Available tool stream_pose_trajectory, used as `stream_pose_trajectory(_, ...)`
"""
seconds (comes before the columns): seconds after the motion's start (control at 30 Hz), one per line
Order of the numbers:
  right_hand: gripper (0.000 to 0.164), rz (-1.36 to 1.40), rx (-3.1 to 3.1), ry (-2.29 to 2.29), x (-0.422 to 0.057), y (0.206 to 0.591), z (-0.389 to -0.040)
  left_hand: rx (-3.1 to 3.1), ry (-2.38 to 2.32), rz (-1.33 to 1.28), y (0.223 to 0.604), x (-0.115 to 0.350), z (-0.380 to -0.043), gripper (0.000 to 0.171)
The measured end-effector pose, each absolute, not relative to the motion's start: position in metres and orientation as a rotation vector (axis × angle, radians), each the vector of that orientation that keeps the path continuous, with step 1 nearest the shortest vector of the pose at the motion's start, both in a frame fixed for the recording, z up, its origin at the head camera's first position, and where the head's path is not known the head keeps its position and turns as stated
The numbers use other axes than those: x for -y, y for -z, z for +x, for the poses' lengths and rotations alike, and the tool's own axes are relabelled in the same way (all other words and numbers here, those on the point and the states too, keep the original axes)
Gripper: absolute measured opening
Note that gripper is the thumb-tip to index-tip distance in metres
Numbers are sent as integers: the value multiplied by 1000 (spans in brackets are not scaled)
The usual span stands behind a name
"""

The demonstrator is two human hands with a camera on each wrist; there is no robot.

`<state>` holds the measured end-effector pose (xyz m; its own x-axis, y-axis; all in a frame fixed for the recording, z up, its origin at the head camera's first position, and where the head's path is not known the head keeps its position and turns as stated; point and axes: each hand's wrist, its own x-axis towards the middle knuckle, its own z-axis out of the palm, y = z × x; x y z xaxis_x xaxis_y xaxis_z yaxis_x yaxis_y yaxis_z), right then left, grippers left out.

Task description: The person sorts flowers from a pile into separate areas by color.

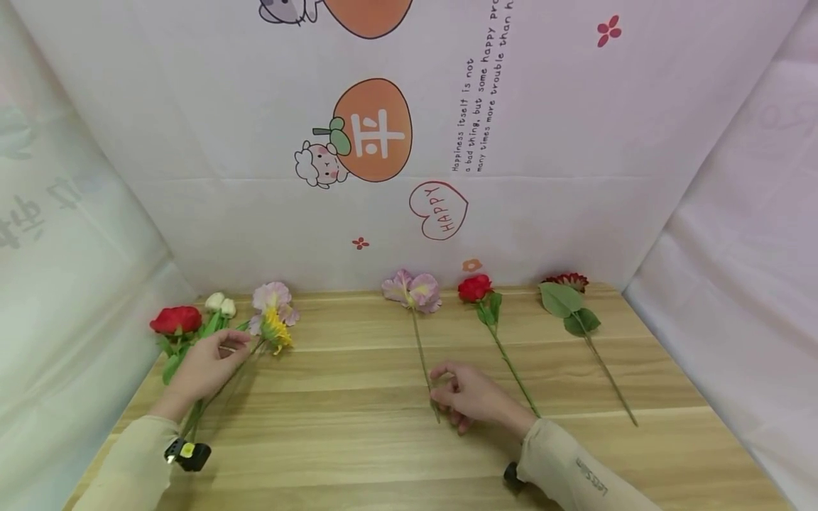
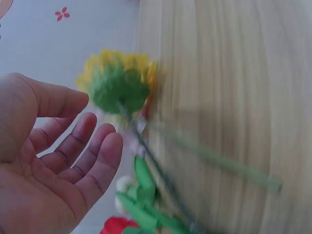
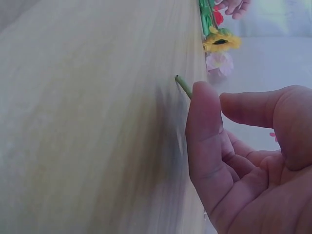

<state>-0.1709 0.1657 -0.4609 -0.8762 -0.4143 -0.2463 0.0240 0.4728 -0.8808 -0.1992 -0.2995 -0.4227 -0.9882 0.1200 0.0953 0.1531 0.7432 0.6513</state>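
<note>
My left hand [image 1: 211,362] is over a bunch of artificial flowers at the table's left. Its fingers are loosely bent around nothing, beside the green-backed head of a yellow sunflower [image 2: 119,90], as the left wrist view shows. A pale purple flower [image 1: 271,297], white tulips [image 1: 220,305] and a red flower [image 1: 175,319] lie in that bunch. At mid-table my right hand [image 1: 473,397] has its fingertips at the lower stem of a single pale purple flower [image 1: 412,289]. The right wrist view shows a gap between thumb and forefinger, with the stem end [image 3: 182,85] poking out behind the forefinger.
Right of my right hand lie a long-stemmed red rose [image 1: 475,288] and a dark red flower [image 1: 573,281] with broad leaves. Flower heads point toward the printed white cloth [image 1: 530,227] that rises behind the wooden table [image 1: 332,440]. White cloth also hangs along both sides.
</note>
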Motion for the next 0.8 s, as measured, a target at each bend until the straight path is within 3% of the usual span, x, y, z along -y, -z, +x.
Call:
stream_pose_trajectory(0.3, 39, -327, -2267, 1385, -163, 459, -171, 2944, 961, -103, 420, 347, -198, 34)
stream_pose_trajectory(0.53, 36, -336, -2268, 1395, -169, 457, -172, 3123, 799, -85, 423, 374, -198, 49)
stream_pose_trajectory(0.73, 34, -339, -2272, 1392, -172, 458, -172, 3186, 990, -10, 437, 373, -197, 22)
stream_pose_trajectory(0.8, 34, -348, -2269, 1395, -171, 458, -171, 3172, 1043, 10, 440, 373, -196, 25)
